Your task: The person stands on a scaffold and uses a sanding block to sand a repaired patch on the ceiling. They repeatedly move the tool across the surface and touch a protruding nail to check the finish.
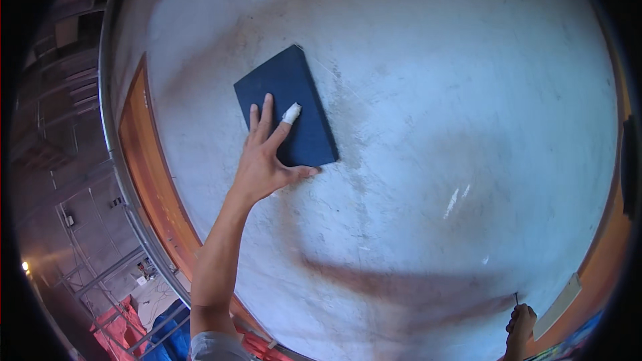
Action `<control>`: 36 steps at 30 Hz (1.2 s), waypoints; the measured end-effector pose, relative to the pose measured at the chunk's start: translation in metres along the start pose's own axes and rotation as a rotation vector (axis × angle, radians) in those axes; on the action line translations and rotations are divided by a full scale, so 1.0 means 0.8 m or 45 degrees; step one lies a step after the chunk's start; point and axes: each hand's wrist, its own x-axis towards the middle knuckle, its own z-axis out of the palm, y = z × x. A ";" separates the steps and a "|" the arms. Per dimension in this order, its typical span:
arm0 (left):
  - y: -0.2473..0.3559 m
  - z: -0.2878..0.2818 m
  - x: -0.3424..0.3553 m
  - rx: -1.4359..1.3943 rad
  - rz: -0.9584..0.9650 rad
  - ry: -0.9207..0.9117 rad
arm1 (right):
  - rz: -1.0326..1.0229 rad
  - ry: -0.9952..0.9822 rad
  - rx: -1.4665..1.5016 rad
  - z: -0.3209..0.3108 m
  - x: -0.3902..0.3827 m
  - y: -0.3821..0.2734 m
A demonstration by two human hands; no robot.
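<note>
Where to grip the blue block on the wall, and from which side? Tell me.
Grip the blue block across its two long edges, coming from the lower end, where the left hand already lies flat on it. It is a thin rectangle pressed face-on to the plastered wall, so only its edges offer a hold. The right hand is busy with a thin tool.

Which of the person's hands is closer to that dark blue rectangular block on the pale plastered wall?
Left. The left hand lies flat on the dark blue rectangular block; the right hand is far off at lower right, gripping a thin tool.
</note>
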 end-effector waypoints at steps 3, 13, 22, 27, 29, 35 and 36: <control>0.001 0.005 0.006 0.034 -0.019 -0.009 | -0.004 0.004 0.048 0.001 0.003 0.004; 0.002 -0.011 0.035 0.040 -0.029 0.019 | 0.013 -0.024 0.031 -0.003 0.009 0.010; 0.023 -0.013 0.046 -0.042 -0.085 0.039 | -0.011 0.009 0.036 -0.009 0.025 0.035; 0.037 -0.002 0.059 -0.005 -0.166 0.089 | 0.019 -0.028 0.018 -0.009 0.026 0.039; 0.050 0.001 0.067 0.024 -0.200 0.095 | 0.012 0.000 0.002 -0.007 0.024 0.036; 0.068 0.003 0.090 -0.027 -0.302 0.133 | 0.034 -0.014 0.021 -0.007 0.038 0.056; 0.069 0.002 0.091 -0.055 -0.319 0.143 | 0.043 -0.002 0.028 -0.007 0.038 0.054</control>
